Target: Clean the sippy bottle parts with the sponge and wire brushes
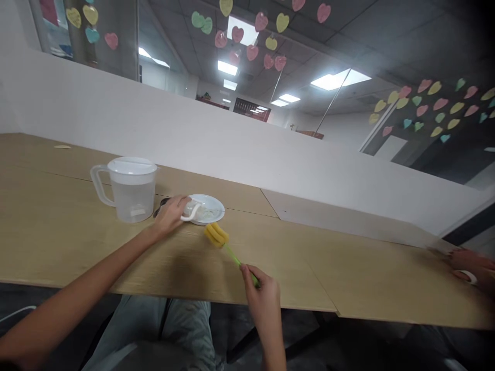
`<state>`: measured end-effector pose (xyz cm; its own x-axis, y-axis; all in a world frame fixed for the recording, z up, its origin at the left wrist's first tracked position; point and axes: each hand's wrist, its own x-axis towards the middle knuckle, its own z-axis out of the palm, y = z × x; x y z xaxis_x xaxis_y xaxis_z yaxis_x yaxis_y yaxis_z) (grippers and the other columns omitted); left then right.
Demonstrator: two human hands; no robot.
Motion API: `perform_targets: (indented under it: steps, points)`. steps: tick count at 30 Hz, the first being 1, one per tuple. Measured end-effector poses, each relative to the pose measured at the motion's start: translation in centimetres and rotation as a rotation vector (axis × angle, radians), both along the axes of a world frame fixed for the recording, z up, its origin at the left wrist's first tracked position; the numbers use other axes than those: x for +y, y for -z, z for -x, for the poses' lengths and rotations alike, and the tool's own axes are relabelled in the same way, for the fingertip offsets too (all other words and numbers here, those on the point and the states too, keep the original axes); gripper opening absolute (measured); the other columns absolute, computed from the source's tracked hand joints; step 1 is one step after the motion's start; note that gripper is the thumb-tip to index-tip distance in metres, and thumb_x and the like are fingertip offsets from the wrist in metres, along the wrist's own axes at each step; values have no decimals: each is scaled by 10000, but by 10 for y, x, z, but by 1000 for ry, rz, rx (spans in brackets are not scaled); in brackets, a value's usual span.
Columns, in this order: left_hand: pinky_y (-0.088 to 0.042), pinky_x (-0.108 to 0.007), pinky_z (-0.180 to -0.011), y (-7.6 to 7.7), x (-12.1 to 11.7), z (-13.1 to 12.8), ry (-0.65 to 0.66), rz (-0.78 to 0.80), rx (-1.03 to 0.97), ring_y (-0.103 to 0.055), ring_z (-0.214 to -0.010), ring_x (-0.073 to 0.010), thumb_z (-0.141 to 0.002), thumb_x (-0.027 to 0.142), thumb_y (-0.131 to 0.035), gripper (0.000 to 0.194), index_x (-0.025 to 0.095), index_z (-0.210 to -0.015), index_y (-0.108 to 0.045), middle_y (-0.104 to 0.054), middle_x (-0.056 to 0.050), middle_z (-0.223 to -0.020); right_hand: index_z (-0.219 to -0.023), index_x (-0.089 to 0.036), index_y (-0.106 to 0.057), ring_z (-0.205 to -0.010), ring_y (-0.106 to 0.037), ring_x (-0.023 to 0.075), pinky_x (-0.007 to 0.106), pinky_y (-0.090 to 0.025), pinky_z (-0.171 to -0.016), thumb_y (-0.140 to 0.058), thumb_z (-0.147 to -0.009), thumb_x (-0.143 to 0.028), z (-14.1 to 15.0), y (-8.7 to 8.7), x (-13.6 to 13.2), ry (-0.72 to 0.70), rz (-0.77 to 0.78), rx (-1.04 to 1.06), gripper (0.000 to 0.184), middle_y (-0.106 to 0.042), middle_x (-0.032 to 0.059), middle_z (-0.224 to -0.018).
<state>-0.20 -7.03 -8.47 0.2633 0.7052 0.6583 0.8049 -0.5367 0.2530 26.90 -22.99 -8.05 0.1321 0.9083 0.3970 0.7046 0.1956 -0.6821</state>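
Note:
My left hand (170, 214) is closed on a small clear cup (192, 209) by its white handle; the cup lies at the near edge of a white plate (211, 208). My right hand (263, 288) pinches the green handle of a yellow sponge brush (216, 234). The sponge head hovers just above the table, right in front of the plate and cup. A clear plastic pitcher (131, 188) with a white lid stands to the left of my left hand.
The wooden table (348, 273) runs along a white partition wall (232, 139). Another person's hand (474, 268) rests at the table's far right edge. Paper hearts hang from the ceiling. My knees are under the front edge.

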Motion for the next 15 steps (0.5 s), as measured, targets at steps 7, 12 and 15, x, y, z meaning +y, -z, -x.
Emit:
perform_targets:
  steps: [7,12,15]
  points:
    - [-263,-526,-1063,-23,34,-22,-68,124,-234,-457,-1213,-321,-743,181,-576,281,149,-1019,-610,-609,-163,-1141,-823,-172,-726,-712,-655,221,246,-388,-601,-395,-876,-400,-15,13,13,122,105,-120,405,-729,104,-794]
    - [-458,-462,-861,13,5,-23,-105,330,-569,-614,-968,-327,-698,529,-627,522,114,-1014,-624,-679,-152,-997,-950,-160,-660,-782,-664,207,243,-355,-589,-344,-930,-268,-14,30,29,219,203,-273,334,-722,97,-830]
    - [-501,-360,-788,37,-12,-22,6,452,-708,-651,-890,-262,-670,579,-634,580,114,-1016,-639,-706,-117,-964,-999,-144,-610,-748,-669,202,251,-322,-554,-329,-938,-186,-8,44,41,268,308,-403,291,-715,98,-810]
